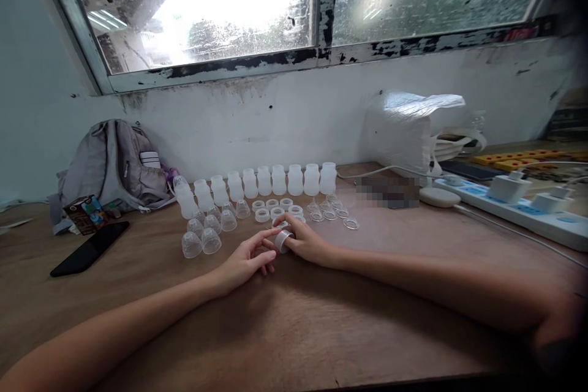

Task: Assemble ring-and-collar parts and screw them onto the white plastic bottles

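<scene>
My right hand [305, 242] has its fingers around a whitish ring [283, 241], held on its side just above the table. Close beside it, my left hand [250, 258] reaches in with fingers apart, its fingertips near the ring. Behind the hands lie several white rings [262, 215] in short rows. To their right are clear teat-like pieces with thin rims [351, 223]. Clear domed caps [211, 241] stand left of the hands. A row of frosted bottles [278, 180] without lids runs along the back.
A black phone [90, 249], a small box [86, 214] and a grey backpack [114, 165] are at the left. At the right are a power strip [519, 211], a white round device [439, 197], cables and a white bag [399, 135] on the wooden table [294, 337].
</scene>
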The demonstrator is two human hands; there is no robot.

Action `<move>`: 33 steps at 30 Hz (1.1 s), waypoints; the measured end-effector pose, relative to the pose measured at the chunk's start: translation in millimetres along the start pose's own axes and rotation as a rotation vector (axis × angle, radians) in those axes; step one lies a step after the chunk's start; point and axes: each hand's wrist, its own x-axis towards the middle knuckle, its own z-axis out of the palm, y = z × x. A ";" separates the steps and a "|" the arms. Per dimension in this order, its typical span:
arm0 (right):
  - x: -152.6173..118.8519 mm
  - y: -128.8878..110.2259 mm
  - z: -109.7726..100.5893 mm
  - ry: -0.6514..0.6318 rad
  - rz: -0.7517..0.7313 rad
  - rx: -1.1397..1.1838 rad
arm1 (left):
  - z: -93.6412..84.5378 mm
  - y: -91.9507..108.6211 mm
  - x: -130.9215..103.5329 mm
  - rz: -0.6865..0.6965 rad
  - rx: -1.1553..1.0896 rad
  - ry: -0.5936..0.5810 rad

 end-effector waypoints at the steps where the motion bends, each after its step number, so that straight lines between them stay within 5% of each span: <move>1: -0.2 0.0 0.0 -0.004 -0.001 0.014 | 0.0 -0.4 0.3 0.001 0.008 0.014; 13: -4.5 -12.0 -3.6 -0.120 -0.016 0.250 | -2.6 -2.0 1.3 -0.032 -0.247 0.173; 20: -4.2 -8.7 -5.4 -0.088 -0.070 0.288 | -3.0 -6.2 1.8 0.071 -0.172 0.293; 33: -6.0 -20.2 -5.3 -0.242 -0.048 0.183 | -0.4 1.4 -0.3 -0.018 -0.112 0.221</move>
